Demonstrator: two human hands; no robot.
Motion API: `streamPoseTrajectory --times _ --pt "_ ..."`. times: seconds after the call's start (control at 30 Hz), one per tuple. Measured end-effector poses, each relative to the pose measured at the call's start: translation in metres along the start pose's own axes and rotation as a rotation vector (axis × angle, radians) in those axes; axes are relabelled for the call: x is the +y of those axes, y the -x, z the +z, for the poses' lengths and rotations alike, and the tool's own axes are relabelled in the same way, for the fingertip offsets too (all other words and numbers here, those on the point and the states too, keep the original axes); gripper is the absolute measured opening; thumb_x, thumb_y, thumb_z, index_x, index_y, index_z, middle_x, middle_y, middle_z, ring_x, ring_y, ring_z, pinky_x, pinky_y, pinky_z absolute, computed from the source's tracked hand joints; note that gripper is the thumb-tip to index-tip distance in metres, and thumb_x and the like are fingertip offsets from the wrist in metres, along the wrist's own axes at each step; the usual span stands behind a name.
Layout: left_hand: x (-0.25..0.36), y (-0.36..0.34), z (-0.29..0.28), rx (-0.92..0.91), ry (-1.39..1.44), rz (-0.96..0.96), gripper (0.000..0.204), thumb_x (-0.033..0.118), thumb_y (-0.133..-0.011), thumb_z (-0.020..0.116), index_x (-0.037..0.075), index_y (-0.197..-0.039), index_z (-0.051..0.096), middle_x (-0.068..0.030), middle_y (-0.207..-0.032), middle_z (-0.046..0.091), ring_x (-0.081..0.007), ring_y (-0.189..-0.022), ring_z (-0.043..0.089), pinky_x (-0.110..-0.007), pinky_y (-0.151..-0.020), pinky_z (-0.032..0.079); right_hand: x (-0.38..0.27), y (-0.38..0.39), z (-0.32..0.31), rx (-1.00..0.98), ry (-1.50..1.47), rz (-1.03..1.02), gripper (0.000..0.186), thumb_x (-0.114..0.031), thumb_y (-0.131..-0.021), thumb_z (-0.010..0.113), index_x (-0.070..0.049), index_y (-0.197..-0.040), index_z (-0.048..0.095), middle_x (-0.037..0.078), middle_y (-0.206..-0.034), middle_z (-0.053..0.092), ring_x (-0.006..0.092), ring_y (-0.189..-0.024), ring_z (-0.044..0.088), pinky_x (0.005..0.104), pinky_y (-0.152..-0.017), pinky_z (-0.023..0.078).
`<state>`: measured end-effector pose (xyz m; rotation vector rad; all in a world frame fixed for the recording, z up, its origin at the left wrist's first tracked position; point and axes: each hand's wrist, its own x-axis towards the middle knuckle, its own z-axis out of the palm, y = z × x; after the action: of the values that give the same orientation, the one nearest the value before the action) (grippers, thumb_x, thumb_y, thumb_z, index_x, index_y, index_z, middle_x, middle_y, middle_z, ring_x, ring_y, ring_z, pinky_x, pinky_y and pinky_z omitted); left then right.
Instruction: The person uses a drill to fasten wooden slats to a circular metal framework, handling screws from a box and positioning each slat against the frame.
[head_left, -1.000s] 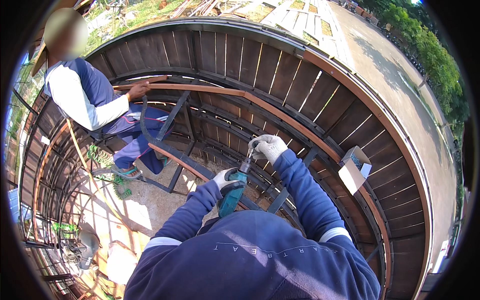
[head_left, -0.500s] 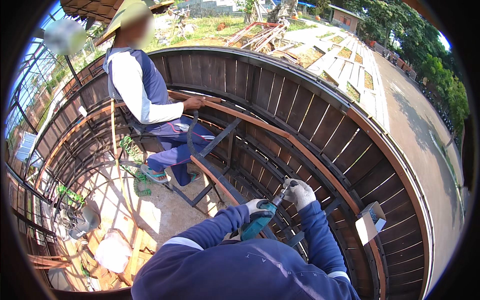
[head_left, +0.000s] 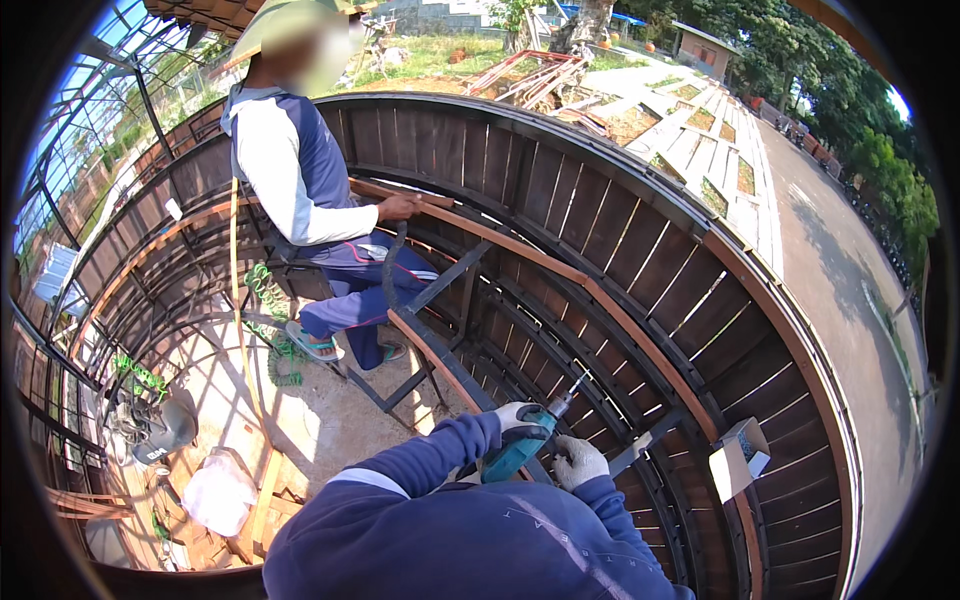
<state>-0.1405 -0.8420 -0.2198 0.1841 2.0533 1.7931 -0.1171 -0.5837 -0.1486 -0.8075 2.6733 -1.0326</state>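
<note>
Drill (head_left: 515, 458) sits low in the near middle, just in front of your chest, with your left hand (head_left: 519, 421) closed around it. Your right hand (head_left: 580, 462) is half curled just to its right; I can't tell whether anything is pinched in those fingers, or whether they touch the drill.

The bit (head_left: 577, 386) points up and to the far right, with its tip bare in front of the slats (head_left: 640, 240). With your right glove so near the chuck (head_left: 562, 403), a stray pull on the trigger could catch loose fabric and twist your fingers. One hand carries the drill, so a jolt could swing the tip, scratching the wood or snapping the bit if it met the frame at a slant.

To your right, the open box (head_left: 733, 470) perches on the curved rail (head_left: 650, 350), its flap hanging toward you. A bump from your right elbow, or a shake of the rail, could tip it and spill what's inside.

Far left, a co-worker's hand (head_left: 402, 207) is on the strip (head_left: 525, 252); should that grip slip, the strip could shift. Green hose (head_left: 285, 370) lies coiled by the co-worker's foot (head_left: 318, 345), where it could snag a step.
</note>
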Motion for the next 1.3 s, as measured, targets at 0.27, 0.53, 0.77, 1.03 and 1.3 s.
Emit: streamPoseTrajectory --times 0.27,0.53,0.77,1.03,1.3 --pt "0.007 0.003 0.001 -0.019 0.116 -0.019 0.059 0.036 -0.082 0.088 0.003 -0.126 0.066 -0.0081 -0.114 0.073 -0.0172 -0.104 0.068 -0.034 -0.094 0.055 -0.005 -0.002 -0.003 -0.006 -0.002 0.028 0.026 -0.021 -0.082 0.068 -0.010 -0.106 0.073 0.016 -0.098 0.074 0.0352 -0.097 0.071 0.0444 -0.086 0.057" --pt "0.020 0.005 0.003 0.019 0.064 -0.072 0.062 0.037 -0.081 0.089 0.002 -0.126 0.065 -0.0091 -0.114 0.072 -0.0183 -0.103 0.068 -0.034 -0.094 0.055 0.002 -0.005 -0.005 -0.105 0.003 0.057 0.044 -0.023 -0.080 0.068 -0.007 -0.121 0.070 0.018 -0.107 0.074 0.0375 -0.104 0.070 0.0457 -0.091 0.056" --pt "0.018 0.008 0.001 0.018 0.022 -0.023 0.066 0.044 -0.081 0.086 0.002 -0.127 0.065 -0.0102 -0.113 0.072 -0.0186 -0.103 0.068 -0.034 -0.093 0.054 0.005 -0.003 -0.002 -0.069 -0.010 0.042 0.044 -0.025 -0.081 0.069 -0.007 -0.121 0.070 0.018 -0.107 0.074 0.0376 -0.105 0.070 0.0455 -0.091 0.056" --pt "0.018 0.006 0.004 -0.018 0.105 -0.096 0.053 0.032 -0.086 0.084 0.003 -0.125 0.063 -0.0084 -0.111 0.071 -0.0174 -0.101 0.068 -0.034 -0.092 0.056 0.006 -0.004 -0.003 -0.103 -0.007 0.058 0.043 -0.025 -0.081 0.069 -0.007 -0.120 0.070 0.018 -0.105 0.073 0.0372 -0.103 0.070 0.0447 -0.090 0.056" --pt "0.022 0.008 0.003 -0.005 0.093 -0.068 0.060 0.041 -0.084 0.085 0.003 -0.126 0.065 -0.0095 -0.112 0.072 -0.0178 -0.102 0.068 -0.034 -0.092 0.056 -0.005 -0.006 -0.009 -0.105 -0.013 0.078 0.045 -0.025 -0.081 0.066 -0.006 -0.121 0.070 0.018 -0.107 0.073 0.0372 -0.102 0.070 0.0448 -0.090 0.057"
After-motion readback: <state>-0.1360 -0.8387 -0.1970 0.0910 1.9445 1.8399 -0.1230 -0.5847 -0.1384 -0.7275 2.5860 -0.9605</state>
